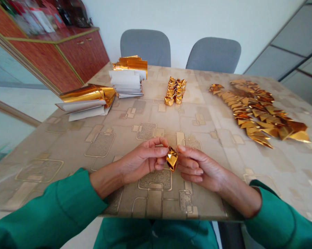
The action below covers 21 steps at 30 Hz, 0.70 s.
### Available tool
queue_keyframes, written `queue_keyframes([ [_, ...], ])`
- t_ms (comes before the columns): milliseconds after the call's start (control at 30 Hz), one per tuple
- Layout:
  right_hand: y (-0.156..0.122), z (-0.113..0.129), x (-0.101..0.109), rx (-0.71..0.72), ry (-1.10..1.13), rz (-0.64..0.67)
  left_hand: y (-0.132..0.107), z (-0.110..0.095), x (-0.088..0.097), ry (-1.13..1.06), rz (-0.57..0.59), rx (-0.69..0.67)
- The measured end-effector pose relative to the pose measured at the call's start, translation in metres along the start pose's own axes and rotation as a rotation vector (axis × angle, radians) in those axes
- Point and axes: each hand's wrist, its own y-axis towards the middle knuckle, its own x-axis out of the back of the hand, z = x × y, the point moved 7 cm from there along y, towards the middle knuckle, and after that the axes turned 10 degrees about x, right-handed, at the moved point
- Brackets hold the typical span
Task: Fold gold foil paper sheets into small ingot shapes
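Between my two hands, just above the near part of the table, is a small folded gold foil paper piece [172, 159]. My left hand [152, 155] grips its left side with thumb and fingers. On its right side, my right hand [194, 162] pinches it with the thumb and curled fingers. Farther back in the middle stand two short rows of similar crumpled gold pieces [175, 90]. At the right lie long rows of flat folded gold foil papers [251, 110].
Two stacks of gold-and-white paper sheets, one flared [87, 100] and one upright [127, 81], are at the left back. Grey chairs [145, 46] stand behind the patterned table [156, 119]. A red-brown cabinet [75, 52] is at the far left.
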Motion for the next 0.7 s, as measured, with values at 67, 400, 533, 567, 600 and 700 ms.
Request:
queue_keyframes([
  [67, 0.0001, -0.0003, 0.0003, 0.005, -0.017, 0.022, 0.0002, -0.0009, 0.0, -0.022, -0.011, -0.026],
  [400, 0.0065, -0.0011, 0.0044, 0.06, -0.035, 0.04, -0.0036, -0.0017, -0.0011, 0.074, -0.083, -0.072],
  [533, 0.007, -0.0031, 0.0046, 0.059, -0.06, 0.035, -0.0031, -0.0001, -0.0001, 0.135, -0.117, -0.086],
  [567, 0.0072, -0.0034, 0.0044, 0.059, -0.068, 0.034, -0.0028, 0.0007, 0.0003, 0.137, -0.122, -0.086],
  [600, 0.0074, -0.0036, 0.0042, 0.059, -0.077, 0.03, -0.0025, 0.0016, 0.0008, 0.137, -0.127, -0.084],
  [700, 0.0087, -0.0037, 0.0048, 0.062, -0.091, 0.003, -0.0018, 0.0038, 0.0023, 0.128, -0.137, -0.077],
])
